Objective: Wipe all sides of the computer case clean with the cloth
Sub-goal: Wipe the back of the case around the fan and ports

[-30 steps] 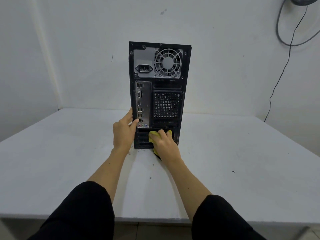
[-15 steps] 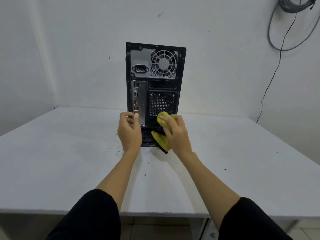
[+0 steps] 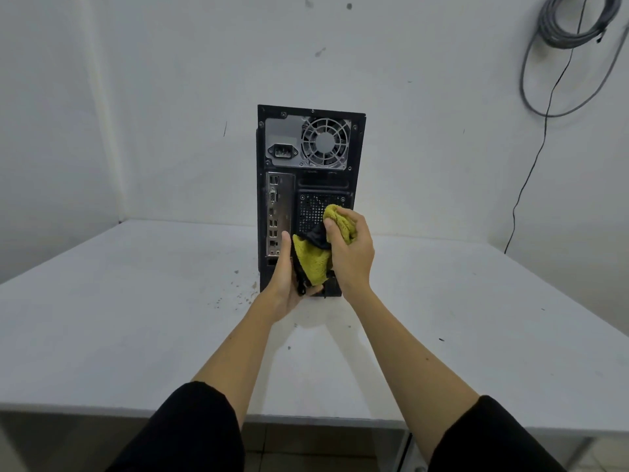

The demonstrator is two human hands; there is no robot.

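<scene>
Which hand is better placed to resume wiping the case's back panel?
Right hand: it grips the cloth's bunched top beside the vent grille; the left hand only holds its hanging end.

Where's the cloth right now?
The yellow cloth is centre frame, in front of the computer case's lower rear panel, bunched in the right hand with its lower end held by the left hand.

No text, label, brand, number or sign can be read anywhere. The rear panel of the computer case [image 3: 308, 172] carries sockets and a fan grille, but any markings beside them are too small and blurred to make out. The yellow cloth [image 3: 315, 260] held in front of the case shows no print or tag.
</scene>
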